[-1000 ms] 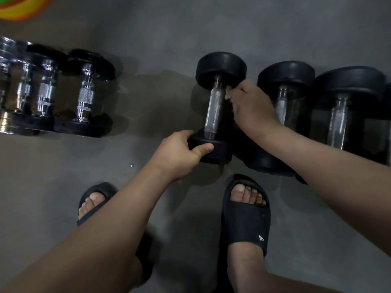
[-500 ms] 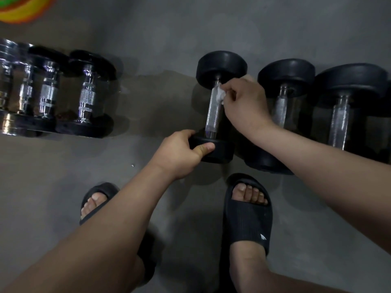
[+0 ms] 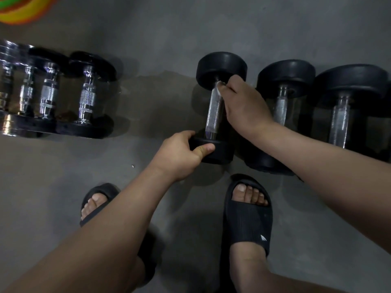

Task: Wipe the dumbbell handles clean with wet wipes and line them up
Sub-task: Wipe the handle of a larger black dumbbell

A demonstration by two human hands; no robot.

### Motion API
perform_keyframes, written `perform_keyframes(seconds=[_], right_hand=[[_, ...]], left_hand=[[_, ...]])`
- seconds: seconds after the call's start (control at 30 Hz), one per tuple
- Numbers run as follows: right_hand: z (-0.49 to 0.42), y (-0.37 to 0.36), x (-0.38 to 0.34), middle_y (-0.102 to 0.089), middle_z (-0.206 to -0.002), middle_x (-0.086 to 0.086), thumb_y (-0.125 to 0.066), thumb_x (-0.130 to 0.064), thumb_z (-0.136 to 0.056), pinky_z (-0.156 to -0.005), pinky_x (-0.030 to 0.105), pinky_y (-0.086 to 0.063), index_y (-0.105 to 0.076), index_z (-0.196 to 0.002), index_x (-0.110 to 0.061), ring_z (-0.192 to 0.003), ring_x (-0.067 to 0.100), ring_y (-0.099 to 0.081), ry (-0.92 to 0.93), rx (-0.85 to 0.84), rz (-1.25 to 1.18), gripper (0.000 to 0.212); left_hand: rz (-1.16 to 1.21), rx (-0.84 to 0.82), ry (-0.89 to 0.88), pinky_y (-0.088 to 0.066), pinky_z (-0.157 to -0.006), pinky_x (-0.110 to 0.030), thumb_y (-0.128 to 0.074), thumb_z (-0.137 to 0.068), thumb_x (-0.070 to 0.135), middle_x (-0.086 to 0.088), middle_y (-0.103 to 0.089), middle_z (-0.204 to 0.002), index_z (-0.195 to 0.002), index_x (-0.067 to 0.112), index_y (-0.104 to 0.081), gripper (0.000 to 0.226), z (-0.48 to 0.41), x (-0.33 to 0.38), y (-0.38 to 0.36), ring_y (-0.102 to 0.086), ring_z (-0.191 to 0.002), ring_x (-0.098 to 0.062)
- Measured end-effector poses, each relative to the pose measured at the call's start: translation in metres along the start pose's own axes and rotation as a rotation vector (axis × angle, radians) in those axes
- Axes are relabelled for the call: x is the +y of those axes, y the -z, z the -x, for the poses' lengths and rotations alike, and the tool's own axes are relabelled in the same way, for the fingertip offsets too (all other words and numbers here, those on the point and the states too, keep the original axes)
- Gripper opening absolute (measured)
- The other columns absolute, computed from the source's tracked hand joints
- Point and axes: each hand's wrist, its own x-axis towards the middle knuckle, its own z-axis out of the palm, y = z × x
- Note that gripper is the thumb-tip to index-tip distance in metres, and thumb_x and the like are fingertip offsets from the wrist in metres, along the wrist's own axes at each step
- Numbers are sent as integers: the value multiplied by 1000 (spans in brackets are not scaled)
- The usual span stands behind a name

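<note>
- Dim grey concrete floor [image 3: 211, 28].
- Right grip [image 3: 243, 106] pinches a white wipe [image 3: 218, 87] against the top of the dumbbell handle [image 3: 213, 115].
- Left grip [image 3: 179, 155] curls round its near head [image 3: 220, 154].
- Black dumbbells [image 3: 283, 81] lie just beside it to the right; chrome dumbbells [image 3: 86, 98] lie well apart to the left.

Black ribbed open-toe slide sandals [image 3: 247, 225]; small white logo [image 3: 263, 237] on right.

Single view, head-worn, wide-angle. Faces steeply down at the floor [image 3: 148, 28], almost overhead of the person's own sandals [image 3: 249, 225] at the lower edge. Forearms enter from both bottom corners. Close range: left hand [image 3: 179, 155] and right hand [image 3: 245, 106] sit mid-frame on a dumbbell [image 3: 221, 64], near enough to show the wipe [image 3: 219, 85].
</note>
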Motion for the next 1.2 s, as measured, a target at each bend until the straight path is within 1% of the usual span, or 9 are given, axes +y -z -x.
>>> perform_keyframes(seconds=[0.17,0.3,0.37,0.5,0.6,0.7,0.87,1.03,1.2], right_hand=[[1,2,-1,-54,-85,1,-46,-23,-105,-60,26,-36,-55,-95,-10,-72,11,-54,20,-34,-80,19],[18,8,7,-47,-83,6,-60,2,-94,-54,38,-45,-67,-90,1,-64,27,-52,314,-117,-72,8],[14,12,11,-52,-87,11,-60,-2,-95,-55,34,-42,-71,-99,1,-67,25,-52,407,-185,-6,12],[-9,13,9,-53,-103,11,-46,-19,-105,-69,29,-34,-67,-119,-4,-80,23,-51,208,-106,37,29],[3,8,6,-54,-92,12,-56,-12,-100,-61,34,-44,-71,-101,-1,-73,27,-55,291,-95,-38,18],[18,14,6,-56,-87,13,-59,-5,-95,-53,33,-43,-73,-97,0,-68,26,-55,473,-230,-36,15],[-9,13,0,-49,-92,1,-43,-27,-107,-62,25,-34,-63,-105,-5,-74,16,-51,133,-40,-12,29],[7,-1,-4,-54,-98,12,-51,-10,-101,-65,40,-51,-65,-112,1,-76,30,-58,187,-114,5,21],[-16,-4,-12,-50,-79,-3,-43,-35,-106,-59,25,-38,-52,-90,-12,-70,11,-52,129,47,58,29]], left_hand=[[17,-7,-10,-41,-88,-18,-71,-89,41,-1,-70,-117,-129,15,-64,47,-2,-2,0,-63,-111,-14],[19,-22,-14,-44,-90,-20,-71,-90,40,8,-66,-103,-128,17,-65,45,-3,-4,3,-64,-110,-14],[16,-16,-16,-44,-89,-20,-71,-90,40,3,-69,-108,-128,17,-65,45,-2,-4,3,-63,-110,-14],[14,-6,-24,-40,-87,-17,-71,-90,40,2,-68,-113,-128,16,-65,45,-2,-4,2,-62,-109,-12],[21,-15,-23,-38,-87,-16,-70,-91,38,7,-64,-108,-131,16,-63,46,-2,-5,4,-57,-102,-5],[19,-28,-19,-39,-86,-15,-70,-91,40,5,-65,-112,-133,17,-61,49,-4,-8,6,-59,-107,-8],[50,-17,17,-40,-90,-17,-70,-90,42,6,-63,-118,-136,18,-57,54,-4,-13,4,-59,-112,-9],[11,67,59,-45,-104,-31,-72,-86,45,-5,-58,-136,-144,14,-48,70,-2,-17,9,-59,-119,-20],[-11,35,106,-45,-99,-26,-65,-93,43,-3,-64,-128,-131,18,-61,45,5,-13,15,-60,-120,-20]])
